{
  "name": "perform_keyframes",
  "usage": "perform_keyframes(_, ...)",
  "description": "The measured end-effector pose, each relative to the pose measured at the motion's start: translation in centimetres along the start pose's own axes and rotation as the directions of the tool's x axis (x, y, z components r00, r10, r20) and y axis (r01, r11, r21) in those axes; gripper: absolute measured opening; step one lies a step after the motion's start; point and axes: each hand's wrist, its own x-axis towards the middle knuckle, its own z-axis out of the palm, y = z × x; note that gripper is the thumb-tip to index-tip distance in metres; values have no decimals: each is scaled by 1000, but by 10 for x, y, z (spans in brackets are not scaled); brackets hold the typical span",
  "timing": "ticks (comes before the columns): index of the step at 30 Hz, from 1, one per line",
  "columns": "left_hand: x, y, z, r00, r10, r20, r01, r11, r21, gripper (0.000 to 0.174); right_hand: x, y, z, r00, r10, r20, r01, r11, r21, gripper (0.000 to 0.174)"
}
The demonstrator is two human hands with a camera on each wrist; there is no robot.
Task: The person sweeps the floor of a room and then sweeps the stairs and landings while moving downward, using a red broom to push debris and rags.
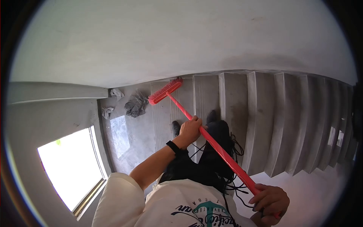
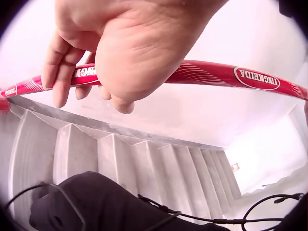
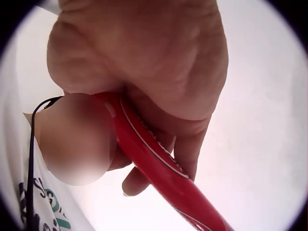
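A red broom (image 1: 165, 92) slants across the head view, its bristled head low at the wall side of the steps. Midway along its long handle (image 1: 223, 153), my left hand (image 1: 190, 131) grips the shaft, a black band on that wrist. In the left wrist view the left hand's fingers (image 2: 62, 72) curl round the printed red handle (image 2: 221, 73). My right hand (image 1: 271, 202) holds the handle's upper end, close to my right side. The right wrist view shows the right hand (image 3: 144, 62) wrapped over the red grip (image 3: 159, 163).
Concrete stairs (image 1: 259, 121) rise to the right along a pale wall (image 1: 181, 38). On the landing at left lie a dark crumpled cloth (image 1: 136, 104) and pale crumpled scraps (image 1: 107, 112). A bright window (image 1: 72, 170) is at lower left. Black cables (image 1: 236, 185) hang by my legs.
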Motion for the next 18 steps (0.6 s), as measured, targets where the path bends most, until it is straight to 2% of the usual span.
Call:
perform_keyframes(1,4,1,3,1000,14,12,-14,998,-65,29,5,-9,7,995,-7,97,17,995,-102,22)
perform_keyframes(2,12,-10,12,999,47,29,-44,995,-85,29,14,-8,25,998,25,57,-16,989,-149,21)
perform_keyframes(4,26,-47,33,994,96,45,-87,982,-168,28,30,27,51,989,54,139,-22,975,-223,19)
perform_keyframes(5,25,-49,32,992,112,58,-100,979,-180,28,27,35,50,991,67,120,-37,972,-234,19)
perform_keyframes(7,19,-57,23,1000,22,21,-18,989,-150,27,20,48,40,997,-51,49,52,999,-6,17)
perform_keyframes(8,11,-70,21,999,28,32,-23,989,-145,27,14,61,43,998,-51,35,51,999,-3,17)
perform_keyframes(10,-5,-101,31,995,-98,14,98,995,-7,27,3,79,47,988,98,-118,-84,990,117,18)
perform_keyframes(11,-17,-112,34,993,-115,-15,115,993,-8,27,5,77,50,993,78,-87,-67,989,129,9)
perform_keyframes(12,-19,-107,23,991,-131,-30,131,991,1,27,8,74,52,995,69,-69,-59,988,140,9)
perform_keyframes(14,-39,-82,11,985,-148,-88,147,989,-23,28,7,54,52,985,-8,-174,42,980,195,14)
perform_keyframes(16,-34,-25,-14,986,-83,-146,62,988,-142,28,12,7,27,991,-121,-47,129,964,231,23)
perform_keyframes(18,-22,7,-25,991,-59,-118,31,974,-225,30,31,-29,27,972,-213,-95,228,954,192,22)
